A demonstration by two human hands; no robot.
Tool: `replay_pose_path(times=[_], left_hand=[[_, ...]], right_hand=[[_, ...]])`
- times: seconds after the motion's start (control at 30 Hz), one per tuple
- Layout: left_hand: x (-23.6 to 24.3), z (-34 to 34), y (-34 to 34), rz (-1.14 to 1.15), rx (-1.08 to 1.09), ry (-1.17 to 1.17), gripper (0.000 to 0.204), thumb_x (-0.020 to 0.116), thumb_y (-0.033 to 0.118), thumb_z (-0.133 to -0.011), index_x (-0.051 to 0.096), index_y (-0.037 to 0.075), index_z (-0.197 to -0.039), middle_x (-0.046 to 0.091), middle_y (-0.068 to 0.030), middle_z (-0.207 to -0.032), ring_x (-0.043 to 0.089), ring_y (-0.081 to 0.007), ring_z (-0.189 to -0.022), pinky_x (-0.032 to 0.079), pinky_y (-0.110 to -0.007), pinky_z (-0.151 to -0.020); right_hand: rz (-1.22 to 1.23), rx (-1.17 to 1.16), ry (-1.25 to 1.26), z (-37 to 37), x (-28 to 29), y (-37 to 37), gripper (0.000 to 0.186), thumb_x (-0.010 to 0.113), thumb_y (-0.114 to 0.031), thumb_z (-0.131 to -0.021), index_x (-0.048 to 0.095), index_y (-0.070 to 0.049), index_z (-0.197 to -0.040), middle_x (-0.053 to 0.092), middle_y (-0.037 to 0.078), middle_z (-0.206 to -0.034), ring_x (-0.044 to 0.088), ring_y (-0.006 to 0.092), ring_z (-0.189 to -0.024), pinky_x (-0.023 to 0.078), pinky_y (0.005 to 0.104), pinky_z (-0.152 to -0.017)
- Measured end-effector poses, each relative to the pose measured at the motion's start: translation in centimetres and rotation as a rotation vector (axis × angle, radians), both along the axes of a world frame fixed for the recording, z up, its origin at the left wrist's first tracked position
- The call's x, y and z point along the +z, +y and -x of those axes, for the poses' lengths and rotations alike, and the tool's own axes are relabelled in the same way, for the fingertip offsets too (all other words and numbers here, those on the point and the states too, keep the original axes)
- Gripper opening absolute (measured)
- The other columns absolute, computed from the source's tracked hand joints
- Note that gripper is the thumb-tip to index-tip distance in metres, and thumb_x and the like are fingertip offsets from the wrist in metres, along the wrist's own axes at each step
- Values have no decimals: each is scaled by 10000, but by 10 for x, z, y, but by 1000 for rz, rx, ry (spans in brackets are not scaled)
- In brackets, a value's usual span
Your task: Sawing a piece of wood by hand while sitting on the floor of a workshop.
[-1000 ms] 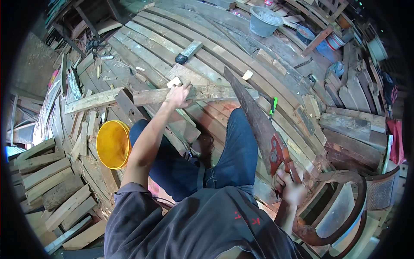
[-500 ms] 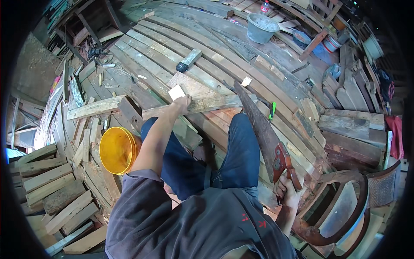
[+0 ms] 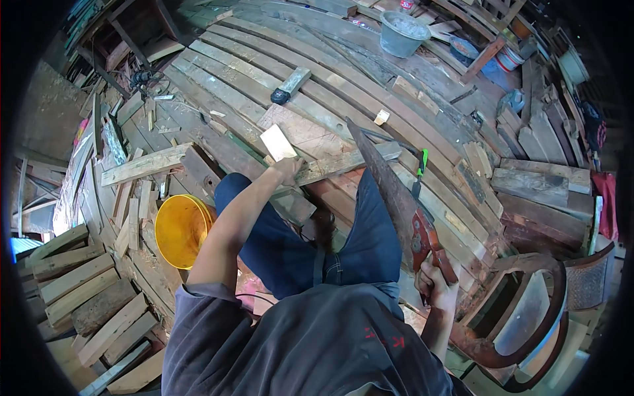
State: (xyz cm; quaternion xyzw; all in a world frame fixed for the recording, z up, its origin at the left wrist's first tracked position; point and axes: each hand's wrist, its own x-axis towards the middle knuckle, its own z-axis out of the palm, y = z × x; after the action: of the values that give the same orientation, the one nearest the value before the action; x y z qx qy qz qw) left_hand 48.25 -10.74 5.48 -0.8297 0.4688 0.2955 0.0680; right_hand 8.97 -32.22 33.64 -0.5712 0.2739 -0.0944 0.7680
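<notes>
My left hand is stretched forward and holds a small pale block of wood above the planks. Just beyond it lies a long wooden batten across the curved plank floor. My right hand grips the red handle of a hand saw, whose rusty blade points forward and up past my right knee. My legs in blue jeans sit between the two hands.
A yellow bucket stands by my left leg. A hammer lies on the planks ahead, with a grey pail farther back. Stacked boards lie at the left, timber offcuts and a rusty curved metal frame at the right.
My left hand has drawn back from the batten toward my knee, lifting the small pale block. The saw in my right hand has barely moved.
</notes>
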Motion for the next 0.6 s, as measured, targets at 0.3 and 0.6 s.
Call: replay_pose_path(times=[0.3,0.6], left_hand=[[16,13,-14,6,134,-58,1025,883,313,-552,350,-50,-1348,533,-209,-1254,574,-329,-1119,491,-374,-929],[25,15,-11,53,306,69,864,873,364,-576,496,0,-1263,521,-198,-1271,562,-342,-1129,471,-364,-953]], right_hand=[[53,55,40,-23,-6,28,174,565,-9,-858,453,-26,-726,419,11,-494,379,86,-362,272,252,-353],[14,222,177,-65,-10,42,138,578,-71,-885,477,-27,-801,412,-14,-520,393,55,-390,319,222,-383]])
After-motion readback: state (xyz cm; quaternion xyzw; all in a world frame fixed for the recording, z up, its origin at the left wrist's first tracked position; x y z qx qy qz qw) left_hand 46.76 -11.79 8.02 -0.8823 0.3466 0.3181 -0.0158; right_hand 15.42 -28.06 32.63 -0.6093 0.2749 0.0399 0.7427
